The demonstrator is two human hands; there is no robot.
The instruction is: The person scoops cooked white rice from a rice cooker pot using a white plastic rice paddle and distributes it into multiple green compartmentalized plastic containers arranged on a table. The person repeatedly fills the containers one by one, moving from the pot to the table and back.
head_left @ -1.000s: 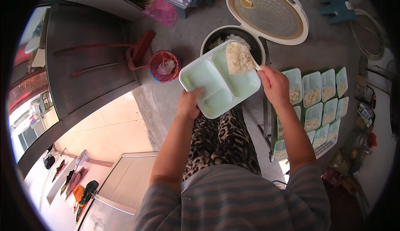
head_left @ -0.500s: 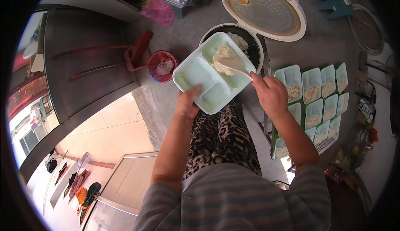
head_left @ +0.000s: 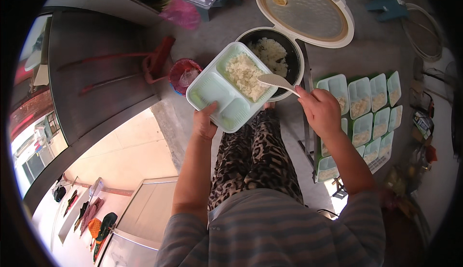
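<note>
My left hand (head_left: 205, 122) grips the near edge of a pale green three-compartment meal tray (head_left: 212, 91), thumb on top and the other fingers beneath it. White rice (head_left: 245, 74) lies spread along the tray's large far-right compartment; the two other compartments hold nothing. In my right hand (head_left: 320, 113) is the handle of a white rice paddle (head_left: 277, 80), its blade tilted over the right end of the rice. Partly behind the tray stands an open rice cooker (head_left: 300, 55), with more rice (head_left: 271, 55) in its dark pot and its lid (head_left: 308, 6) raised.
Several similar trays with rice (head_left: 361, 98) stand in rows on a surface to the right. A red bin (head_left: 181, 69) with a plastic bag is left of the cooker. Farther back are a blue stool (head_left: 205, 9) and a pink bag (head_left: 181, 14). Another blue stool (head_left: 383, 4) is far right.
The tray has moved left and slightly nearer, uncovering more of the cooker pot. Its heaped rice is now spread along the compartment. The paddle has shifted a little right and down.
</note>
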